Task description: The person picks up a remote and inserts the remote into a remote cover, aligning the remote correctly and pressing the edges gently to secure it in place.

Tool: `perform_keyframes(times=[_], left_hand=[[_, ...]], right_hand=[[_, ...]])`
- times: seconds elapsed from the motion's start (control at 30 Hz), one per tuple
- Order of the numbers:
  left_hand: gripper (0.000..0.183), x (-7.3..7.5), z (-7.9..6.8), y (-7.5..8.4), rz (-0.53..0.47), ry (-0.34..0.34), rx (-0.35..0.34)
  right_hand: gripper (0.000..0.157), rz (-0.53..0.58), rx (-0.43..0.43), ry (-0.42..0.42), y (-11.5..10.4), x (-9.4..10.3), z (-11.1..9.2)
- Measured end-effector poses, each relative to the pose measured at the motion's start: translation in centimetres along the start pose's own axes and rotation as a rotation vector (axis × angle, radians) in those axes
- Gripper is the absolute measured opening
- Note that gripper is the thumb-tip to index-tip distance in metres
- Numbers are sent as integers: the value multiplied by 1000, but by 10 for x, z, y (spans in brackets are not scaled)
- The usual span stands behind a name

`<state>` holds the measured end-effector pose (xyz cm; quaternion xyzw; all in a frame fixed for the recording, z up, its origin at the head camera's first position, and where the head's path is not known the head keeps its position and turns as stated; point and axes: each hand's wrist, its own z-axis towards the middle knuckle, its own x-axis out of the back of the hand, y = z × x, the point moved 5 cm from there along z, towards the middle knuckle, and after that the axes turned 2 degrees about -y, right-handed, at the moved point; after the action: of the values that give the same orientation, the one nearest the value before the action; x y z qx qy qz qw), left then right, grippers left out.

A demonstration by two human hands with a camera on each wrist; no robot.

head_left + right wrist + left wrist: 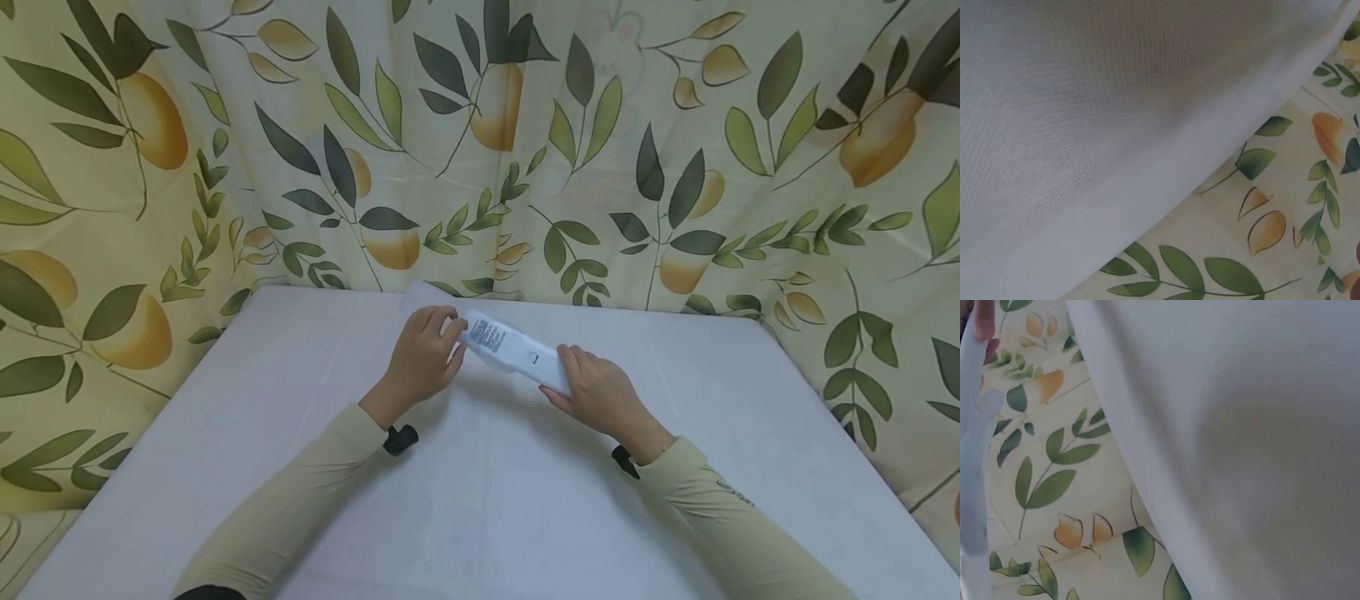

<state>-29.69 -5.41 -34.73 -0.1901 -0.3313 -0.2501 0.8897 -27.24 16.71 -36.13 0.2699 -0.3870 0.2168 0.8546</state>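
Note:
A slim white box (513, 348) with a block of dark print and a small dark mark is held slantwise above the table in the head view. Clear plastic film (431, 296) sticks out beyond its left end. My left hand (423, 354) pinches the wrapped left end between thumb and fingers. The right hand (600, 387) grips the opposite end, thumb below and fingers on top. In the left wrist view, a pale strip of the wrapped box (971, 487) runs along the left edge, with fingertips (985, 322) above it. Only slivers of fingertips (1355, 284) show in the right wrist view.
A white cloth covers the table (420, 517). Behind and beside it hangs a curtain (480, 167) printed with leaves and fruit. A dark wrist strap piece (401, 439) shows under the left wrist, another dark piece (624, 461) under the right.

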Motion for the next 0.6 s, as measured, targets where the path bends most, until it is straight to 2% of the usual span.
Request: perform_keyframes(times=[0.23, 0.37, 0.5, 0.6], left_hand=[[22, 2, 0, 10, 87, 20, -25], [27, -2, 2, 14, 135, -13, -11], [33, -5, 5, 18, 116, -58, 39], [31, -2, 8, 22, 65, -55, 72]], right_hand=[[61, 0, -32, 10, -1, 3, 3], [59, -10, -41, 52, -2, 6, 5], [60, -8, -50, 83, -5, 10, 7], [61, 5, -63, 90, -8, 11, 7]])
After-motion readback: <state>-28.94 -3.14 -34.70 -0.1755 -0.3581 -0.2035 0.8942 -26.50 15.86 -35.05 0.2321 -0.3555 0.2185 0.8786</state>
